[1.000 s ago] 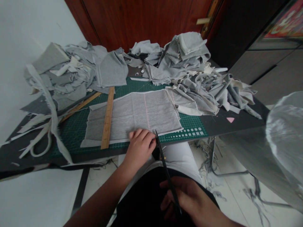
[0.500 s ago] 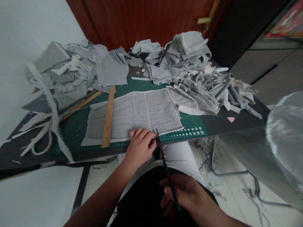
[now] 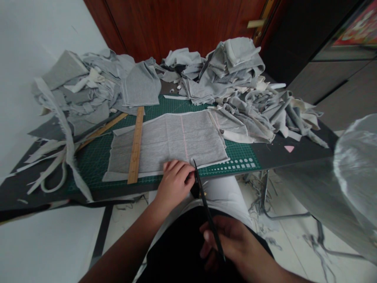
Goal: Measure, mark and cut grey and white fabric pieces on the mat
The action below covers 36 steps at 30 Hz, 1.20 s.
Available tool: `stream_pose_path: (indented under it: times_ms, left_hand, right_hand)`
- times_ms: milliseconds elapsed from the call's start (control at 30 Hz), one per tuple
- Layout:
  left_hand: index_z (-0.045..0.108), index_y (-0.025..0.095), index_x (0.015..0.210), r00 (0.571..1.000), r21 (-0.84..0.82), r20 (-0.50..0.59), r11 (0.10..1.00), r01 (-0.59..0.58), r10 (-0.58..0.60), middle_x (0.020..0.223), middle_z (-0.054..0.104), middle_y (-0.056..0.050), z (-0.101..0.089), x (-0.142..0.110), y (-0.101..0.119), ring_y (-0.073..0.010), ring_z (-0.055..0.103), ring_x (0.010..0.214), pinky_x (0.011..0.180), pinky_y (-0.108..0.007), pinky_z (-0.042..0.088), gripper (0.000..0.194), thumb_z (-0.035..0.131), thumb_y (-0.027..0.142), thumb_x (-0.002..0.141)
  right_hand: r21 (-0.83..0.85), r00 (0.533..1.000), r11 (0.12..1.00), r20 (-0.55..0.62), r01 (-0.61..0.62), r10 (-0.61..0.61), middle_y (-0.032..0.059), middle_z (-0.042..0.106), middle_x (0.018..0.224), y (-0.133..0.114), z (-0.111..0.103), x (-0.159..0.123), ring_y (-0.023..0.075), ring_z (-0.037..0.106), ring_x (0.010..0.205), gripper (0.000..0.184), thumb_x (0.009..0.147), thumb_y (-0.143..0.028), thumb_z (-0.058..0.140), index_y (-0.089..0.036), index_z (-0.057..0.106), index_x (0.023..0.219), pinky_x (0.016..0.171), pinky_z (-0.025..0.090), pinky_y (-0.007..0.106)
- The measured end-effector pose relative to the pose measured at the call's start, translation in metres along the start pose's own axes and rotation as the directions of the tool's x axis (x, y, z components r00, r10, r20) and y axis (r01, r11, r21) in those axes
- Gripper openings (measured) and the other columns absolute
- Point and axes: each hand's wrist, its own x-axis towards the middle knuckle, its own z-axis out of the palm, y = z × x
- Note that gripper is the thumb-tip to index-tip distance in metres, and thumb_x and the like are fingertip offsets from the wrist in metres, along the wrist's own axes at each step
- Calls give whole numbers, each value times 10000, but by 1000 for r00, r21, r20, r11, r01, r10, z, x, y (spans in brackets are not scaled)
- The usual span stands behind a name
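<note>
Grey knit fabric [image 3: 153, 137] lies flat on a green cutting mat [image 3: 238, 151], with a faint pink line across it. At its near edge my left hand [image 3: 178, 179] is closed, thumb and forefinger pinching the edge beside the blade tip. My right hand [image 3: 226, 239] grips long dark scissors [image 3: 207, 208], seen almost edge-on, below the table edge. Their tip touches or lies just over the fabric's near edge; I cannot tell whether the blades are apart. A wooden ruler [image 3: 135, 149] lies across the left part of the fabric.
Heaps of grey cloth pieces [image 3: 100, 90] and more folded cloth [image 3: 229, 70] line the back of the table. Pale fabric strips [image 3: 69, 137] hang at the left. A pink triangular chalk [image 3: 289, 149] lies right; a translucent plastic bag [image 3: 353, 165] stands beside the table.
The view has shifted very slightly. Both hands, the scissors and the fabric keep almost the same places.
</note>
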Motion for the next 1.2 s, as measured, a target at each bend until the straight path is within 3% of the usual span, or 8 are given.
stream_pose_path:
  times_ms: [300,867,1200]
  left_hand:
    - [655,220,900,997,81,9,994,75,-76,922,714,-41,-1,1,3,-265,602,944,829,-425,379,80,653,151,859]
    - [659,216,881,999,61,25,998,25,-27,878,705,-32,-1,0,3,-247,599,909,817,-423,372,86,615,142,889]
    - [661,215,897,1000,52,12,999,14,-15,897,712,-33,-2,-1,3,-249,596,911,829,-429,377,95,619,132,877]
  right_hand:
    - [-24,1000,1000,18,8,-7,39,671,727,3,-3,4,109,613,592,656,691,-735,776,-144,573,889,578,484,219]
    - [-19,998,998,15,57,-56,1,625,618,19,-9,11,93,554,524,508,756,-609,793,-152,580,818,538,428,202]
    - [-43,998,997,8,58,-57,25,663,677,6,-6,7,100,600,543,578,732,-637,807,-140,573,912,521,450,188]
